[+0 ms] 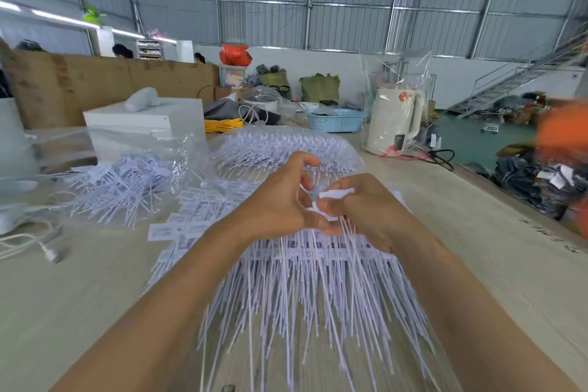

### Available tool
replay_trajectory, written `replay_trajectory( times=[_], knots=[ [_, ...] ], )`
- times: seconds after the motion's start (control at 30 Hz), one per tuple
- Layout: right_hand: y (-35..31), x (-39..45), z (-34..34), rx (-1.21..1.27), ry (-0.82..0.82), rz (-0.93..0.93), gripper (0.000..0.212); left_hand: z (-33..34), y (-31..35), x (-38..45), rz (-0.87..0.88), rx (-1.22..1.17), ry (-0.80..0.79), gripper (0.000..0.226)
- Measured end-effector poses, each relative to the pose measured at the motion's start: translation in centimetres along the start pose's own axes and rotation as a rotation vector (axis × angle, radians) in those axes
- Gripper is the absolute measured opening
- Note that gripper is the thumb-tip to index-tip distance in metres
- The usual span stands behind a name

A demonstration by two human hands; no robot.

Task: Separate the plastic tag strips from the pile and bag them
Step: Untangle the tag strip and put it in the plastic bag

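A big pile of white plastic tag strips (pixel 305 289) fans out toward me on the wooden table (pixel 79 296). Above its far end, my left hand (pixel 280 200) and my right hand (pixel 362 204) meet, and both pinch the white tag heads of a few strips (pixel 331 200) whose thin tails hang down into the pile. A clear bag full of tag strips (pixel 286 149) lies just beyond my hands. Another clear bag with tag strips (pixel 127 178) spilling from it lies at the left.
A white box (pixel 143 121) stands behind the left bag, with a yellow cable coil (pixel 222 124), a blue basket (pixel 334 119) and a white kettle in plastic wrap (pixel 393 121) further back. A white cord (pixel 35 242) trails at the left. The table edge runs diagonally at the right.
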State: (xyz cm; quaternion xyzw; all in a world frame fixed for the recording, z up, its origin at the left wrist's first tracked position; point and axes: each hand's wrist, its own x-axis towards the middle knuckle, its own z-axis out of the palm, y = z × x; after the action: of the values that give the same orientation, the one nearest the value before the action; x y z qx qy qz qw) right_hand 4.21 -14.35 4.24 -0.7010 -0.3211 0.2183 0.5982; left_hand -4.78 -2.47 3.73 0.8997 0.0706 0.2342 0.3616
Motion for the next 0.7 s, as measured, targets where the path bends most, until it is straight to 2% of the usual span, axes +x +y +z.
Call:
replay_trajectory(
  times=[0.07,0.17,0.2,0.43,0.53,0.7],
  knots=[
    [0.0,0.1,-0.3,0.044,0.032,-0.021,0.011,-0.3,-0.2,0.0,-0.063,0.048,-0.003,0.059],
    [0.1,0.3,-0.7,0.051,0.059,-0.057,0.008,-0.3,-0.4,-0.2,-0.112,0.066,-0.109,0.018],
    [0.1,0.3,-0.8,0.056,0.058,-0.069,0.01,-0.2,-0.3,-0.3,-0.119,0.032,-0.137,0.016],
    [0.0,0.2,-0.6,0.084,0.033,-0.108,0.014,-0.6,0.5,-0.4,-0.201,0.065,-0.119,0.033],
    [-0.2,0.1,-0.5,0.075,0.023,-0.183,0.015,-0.8,0.9,-0.2,-0.22,-0.049,-0.066,0.038],
    [-0.4,-0.5,-0.2,-0.016,0.015,-0.311,0.025,-1.6,1.2,-0.5,-0.332,-0.287,-0.11,0.038]
  ],
)
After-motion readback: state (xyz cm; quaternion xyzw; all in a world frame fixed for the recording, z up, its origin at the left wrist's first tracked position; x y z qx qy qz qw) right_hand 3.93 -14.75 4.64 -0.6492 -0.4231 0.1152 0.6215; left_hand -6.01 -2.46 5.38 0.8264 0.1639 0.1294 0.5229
